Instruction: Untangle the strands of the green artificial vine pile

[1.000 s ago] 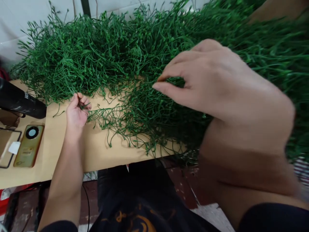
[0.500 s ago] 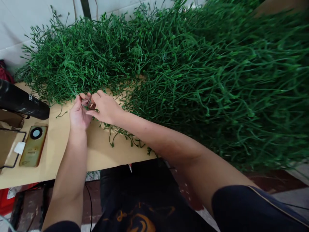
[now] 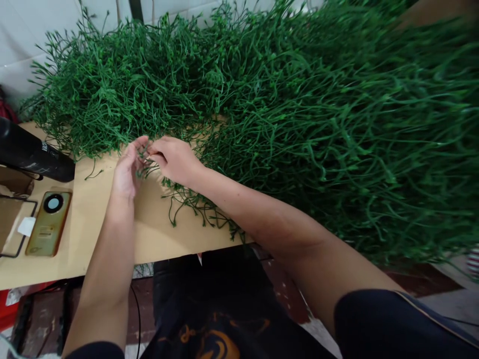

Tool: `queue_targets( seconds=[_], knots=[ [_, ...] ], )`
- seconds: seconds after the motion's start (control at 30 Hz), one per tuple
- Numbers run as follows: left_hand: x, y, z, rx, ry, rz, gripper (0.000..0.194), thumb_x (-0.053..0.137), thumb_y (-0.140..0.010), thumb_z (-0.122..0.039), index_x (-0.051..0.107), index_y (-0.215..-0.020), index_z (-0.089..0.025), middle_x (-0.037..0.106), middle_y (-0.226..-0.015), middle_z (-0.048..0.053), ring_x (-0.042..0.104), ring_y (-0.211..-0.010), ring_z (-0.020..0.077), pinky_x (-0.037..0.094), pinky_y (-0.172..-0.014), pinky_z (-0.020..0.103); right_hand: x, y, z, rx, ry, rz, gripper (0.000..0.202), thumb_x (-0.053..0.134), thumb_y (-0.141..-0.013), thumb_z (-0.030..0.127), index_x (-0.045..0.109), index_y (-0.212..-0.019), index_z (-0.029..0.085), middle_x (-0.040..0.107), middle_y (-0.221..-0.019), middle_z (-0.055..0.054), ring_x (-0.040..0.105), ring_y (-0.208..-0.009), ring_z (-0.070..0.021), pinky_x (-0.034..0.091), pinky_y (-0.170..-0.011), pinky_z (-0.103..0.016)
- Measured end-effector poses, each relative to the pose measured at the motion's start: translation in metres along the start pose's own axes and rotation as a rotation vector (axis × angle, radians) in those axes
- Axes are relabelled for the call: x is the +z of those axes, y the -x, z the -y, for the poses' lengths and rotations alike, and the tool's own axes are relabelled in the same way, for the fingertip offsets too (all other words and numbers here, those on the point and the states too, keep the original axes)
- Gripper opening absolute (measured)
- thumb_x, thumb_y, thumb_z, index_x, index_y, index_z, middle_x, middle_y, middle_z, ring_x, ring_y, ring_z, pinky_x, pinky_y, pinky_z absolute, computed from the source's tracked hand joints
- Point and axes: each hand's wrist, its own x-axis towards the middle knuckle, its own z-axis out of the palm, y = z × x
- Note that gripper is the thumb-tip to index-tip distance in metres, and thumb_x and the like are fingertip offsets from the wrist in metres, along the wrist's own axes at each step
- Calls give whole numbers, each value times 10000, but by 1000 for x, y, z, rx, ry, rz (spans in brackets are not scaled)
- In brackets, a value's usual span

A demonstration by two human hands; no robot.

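sprig: one thin green sprig (image 3: 145,160) sits right at the near edge of the big green pile (image 3: 262,114), pinched between both hands over the tan tabletop (image 3: 93,224)
axis: stems trail toward the right and down, under the right forearm
left hand (image 3: 127,172): palm turned inward, fingers curled loosely on the sprig
right hand (image 3: 174,159): reaching across, fingertips closed on the same sprig
nearer: both touching it, pretty much equal
off to the side: phone (image 3: 48,224) and a black cylinder (image 3: 33,155), well apart
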Motion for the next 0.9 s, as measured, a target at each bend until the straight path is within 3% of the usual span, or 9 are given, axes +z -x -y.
queue_targets(
  seconds=[0.23, 0.37, 0.47, 0.57, 0.67, 0.73, 0.8, 0.9],
  knots=[
    [-2, 1, 1, -84, -28, 109, 493, 450, -784, -647, 626, -804, -187, 668, -769, 70, 653, -822, 185, 517, -675, 288, -9, -2, 2, -14, -364, -100, 106, 439, -847, 132, 542, -832, 154, 600, -858, -16, 526, -817, -109, 410, -782, -262],
    [-7, 0, 4, -44, -25, 52, 320, 698, -662, -503, 634, -772, -209, 662, -734, 22, 629, -705, 146, 500, -658, 272, -11, -6, 5, 49, -500, -105, 91, 430, -852, 120, 511, -829, 155, 562, -813, 5, 510, -780, -91, 420, -752, -244],
    [-9, -1, 7, -10, -51, 67, 331, 799, -549, -402, 643, -758, -199, 637, -694, 0, 613, -718, 139, 478, -701, 269, -11, -9, 6, 88, -578, -91, 97, 436, -835, 73, 477, -818, 159, 545, -795, 11, 506, -768, -81, 428, -747, -234],
    [-9, -2, 7, 85, -196, 89, 291, 765, -599, -428, 632, -680, -182, 589, -647, -5, 570, -711, 138, 445, -714, 263, -8, -9, 3, 140, -649, -83, 80, 492, -835, 111, 444, -810, 170, 523, -771, 20, 491, -725, -71, 433, -712, -223],
    [-6, -1, 2, 286, -449, 31, 264, 721, -675, -379, 588, -567, -178, 534, -628, -6, 500, -687, 133, 410, -705, 253, -3, -8, 0, 278, -656, -69, 237, 631, -790, 280, 418, -771, 178, 473, -708, 37, 439, -651, -65, 406, -615, -210],
    [-2, 2, -3, 407, -565, -18, 229, 681, -728, -332, 590, -578, -183, 534, -669, 1, 484, -718, 140, 393, -730, 251, -3, -7, -2, 373, -674, -1, 347, 668, -744, 413, 409, -740, 183, 429, -642, 52, 406, -594, -63, 371, -544, -207],
    [1, 5, -6, 445, -603, -47, 204, 629, -777, -313, 598, -621, -185, 525, -678, 3, 473, -717, 142, 380, -726, 248, -5, -5, -1, 447, -774, 125, 387, 638, -744, 494, 407, -715, 184, 398, -585, 61, 400, -542, -61, 353, -499, -206],
    [2, 8, -4, 416, -609, -39, 187, 606, -797, -308, 597, -659, -181, 496, -647, -4, 450, -668, 134, 360, -666, 241, -11, -2, 2, 511, -981, 254, 345, 635, -773, 431, 427, -686, 171, 399, -548, 65, 423, -504, -50, 346, -472, -186]
  ],
)
